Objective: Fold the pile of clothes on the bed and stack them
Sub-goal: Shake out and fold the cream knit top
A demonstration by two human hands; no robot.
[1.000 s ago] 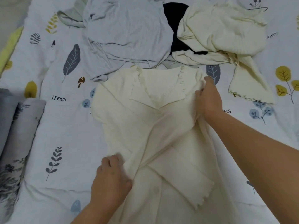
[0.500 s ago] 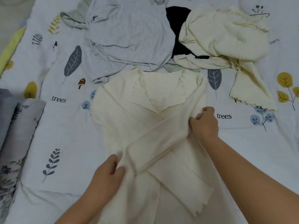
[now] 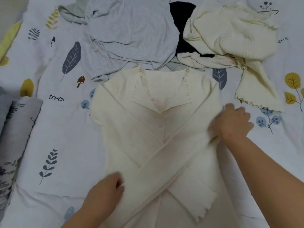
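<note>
Cream cardigan (image 3: 158,137) spread on the bed (image 3: 54,129), sleeves crossed.
Left hand (image 3: 105,190) pinches its left edge; right hand (image 3: 233,124) lies flat, released, on the right side. Soft, light knit: I'd lift it by the hem.

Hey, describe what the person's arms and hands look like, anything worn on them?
Both forearms are bare as far as the frame shows, with no sleeves visible. The left hand and right hand show no gloves, and no rings, watch or bracelets are visible. The fingers are motion-blurred, so small details cannot be told.
</note>
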